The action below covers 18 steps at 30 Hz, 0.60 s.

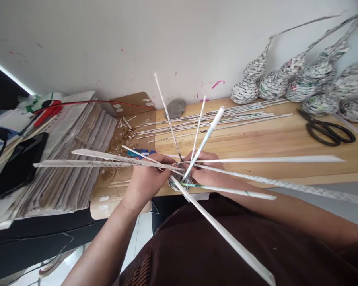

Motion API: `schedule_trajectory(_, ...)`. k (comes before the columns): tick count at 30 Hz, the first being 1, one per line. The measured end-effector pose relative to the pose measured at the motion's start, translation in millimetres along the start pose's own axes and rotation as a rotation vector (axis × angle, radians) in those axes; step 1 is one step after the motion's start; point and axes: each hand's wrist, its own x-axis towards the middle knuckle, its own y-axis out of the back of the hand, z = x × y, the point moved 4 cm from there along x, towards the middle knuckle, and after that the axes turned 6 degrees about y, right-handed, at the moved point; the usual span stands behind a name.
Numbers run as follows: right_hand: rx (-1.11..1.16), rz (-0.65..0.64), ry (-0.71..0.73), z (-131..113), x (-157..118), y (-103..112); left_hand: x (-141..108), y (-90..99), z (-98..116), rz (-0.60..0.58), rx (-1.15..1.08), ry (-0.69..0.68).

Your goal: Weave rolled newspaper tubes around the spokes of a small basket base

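Between my two hands, at the table's front edge, is a small woven paper piece [176,183]. Rolled paper tubes [226,230] stick out from it in many directions, several to the left and right, some upward and one down across my lap. My left hand [150,174] grips the piece from the left, thumb and fingers closed at the tube bases. From the right, my right hand [204,167] is closed on the same piece, partly hidden behind the tubes.
Thin paper rolls [209,121] and a grey stone [176,108] lie behind on the wooden table [241,143]. Black scissors [328,129] and woven gourd shapes [271,83] are at the right. At the left are a tall paper stack [80,159], a red cord and a blue tool [140,153].
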Motion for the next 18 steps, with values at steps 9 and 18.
schedule_trajectory(9, -0.049, -0.039, 0.106, -0.7, 2.7, 3.0, -5.8, -9.1, 15.9, 0.122, 0.341, -0.127)
schedule_trajectory(18, -0.060, -0.062, 0.077, -7.6, -1.8, 8.7, -9.5, -8.5, 11.2, 0.164, 0.263, -0.131)
